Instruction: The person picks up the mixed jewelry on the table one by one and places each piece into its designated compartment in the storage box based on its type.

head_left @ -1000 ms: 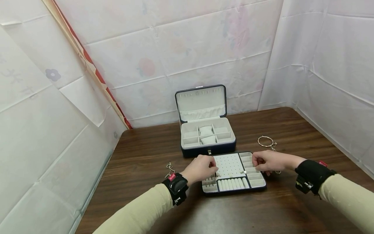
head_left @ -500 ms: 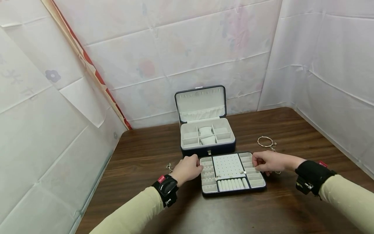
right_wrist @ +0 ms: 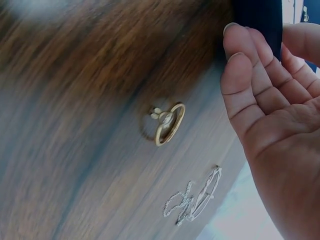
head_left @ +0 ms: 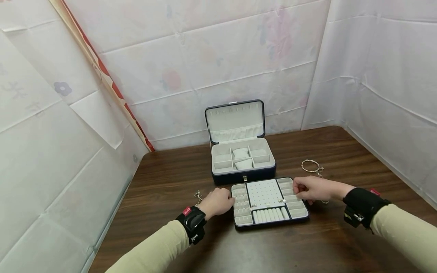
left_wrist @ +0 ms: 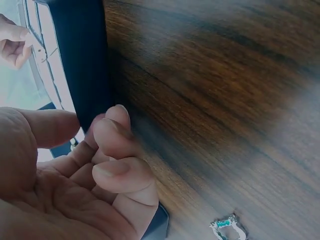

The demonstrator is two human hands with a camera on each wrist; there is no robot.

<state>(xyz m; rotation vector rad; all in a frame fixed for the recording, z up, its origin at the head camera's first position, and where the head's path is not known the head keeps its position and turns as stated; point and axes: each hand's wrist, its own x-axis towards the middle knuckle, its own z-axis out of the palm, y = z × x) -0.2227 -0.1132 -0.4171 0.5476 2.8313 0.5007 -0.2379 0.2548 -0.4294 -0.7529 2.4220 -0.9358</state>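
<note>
A dark-edged jewelry tray [head_left: 271, 224] with white compartments, a pegboard panel and ring rolls lies flat on the table. My left hand [head_left: 216, 201] holds its left edge; in the left wrist view the thumb meets the rim and curled fingers lie along the dark side wall [left_wrist: 82, 60]. On the opposite edge my right hand [head_left: 315, 187] grips the tray, thumb inside the rim, fingers along the outside. Small earrings [head_left: 283, 201] sit on the pegboard's lower border. Behind the tray stands an open navy jewelry box [head_left: 225, 178] with two cushions [head_left: 243, 163] in its middle compartments.
On the right lies a bangle [head_left: 310, 160] with a chain, and the right wrist view shows a gold ring-shaped piece [right_wrist: 159, 137] beside it. A silvery piece of jewelry [head_left: 198, 195] lies left of my left hand. White curtains [head_left: 205, 68] surround the table.
My left hand came off the tray's left compartments, moved left, and took hold of the left edge. The tray has shifted slightly left, with my right hand still on its right edge.
</note>
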